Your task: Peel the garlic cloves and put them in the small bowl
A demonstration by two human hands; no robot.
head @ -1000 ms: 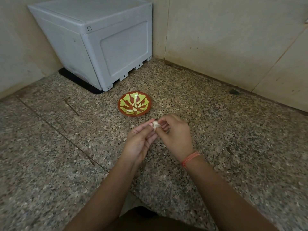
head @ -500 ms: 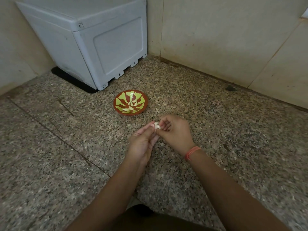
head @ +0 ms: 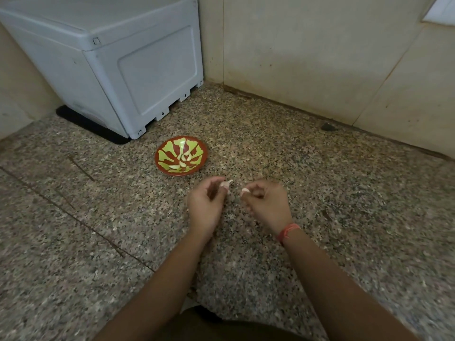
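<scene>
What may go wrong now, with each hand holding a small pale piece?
The left hand pinches its pale garlic piece only at the fingertips; it may slip onto the speckled stone floor. The pale piece in the right hand is blurred; if it is skin, it may land in the red-and-green small bowl among peeled cloves.

Dim, warm, even light with soft shadows and no glare. Both hands (head: 206, 205) are slightly motion-blurred; wide-angle distortion bends the walls (head: 320, 57) at the edges.
</scene>
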